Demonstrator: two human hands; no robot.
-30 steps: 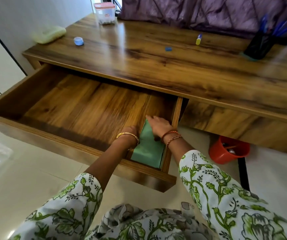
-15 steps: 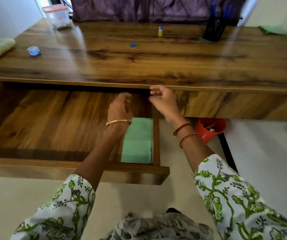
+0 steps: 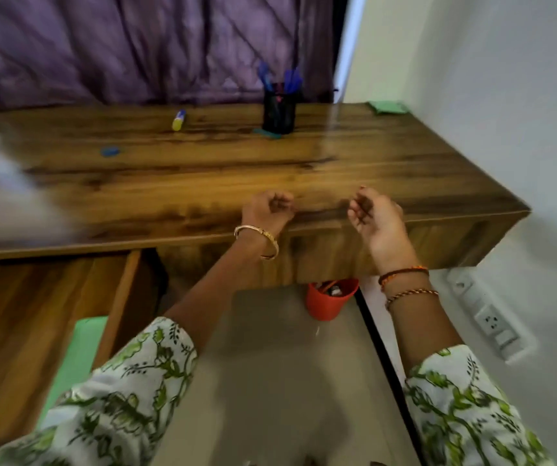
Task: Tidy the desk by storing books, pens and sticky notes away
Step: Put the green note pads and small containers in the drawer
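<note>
Head view: nearest me, the green book lies in the open drawer, against its right wall. At the table's front edge my left hand has its fingers curled, empty; my right hand hangs loosely curled, empty. Farther back, the pen holder stands near the rear edge, green sticky notes at the far right corner.

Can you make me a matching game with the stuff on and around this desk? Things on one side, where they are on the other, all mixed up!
Things:
1. pen holder
2. orange bucket
3. green book
4. glue stick

Places:
A. inside the open drawer
B. on the floor under the desk
C. lying on the desktop, left of the pens
D. standing at the back of the desktop, by the purple curtain

Pairs: 1-D, 2-B, 3-A, 4-C
</note>
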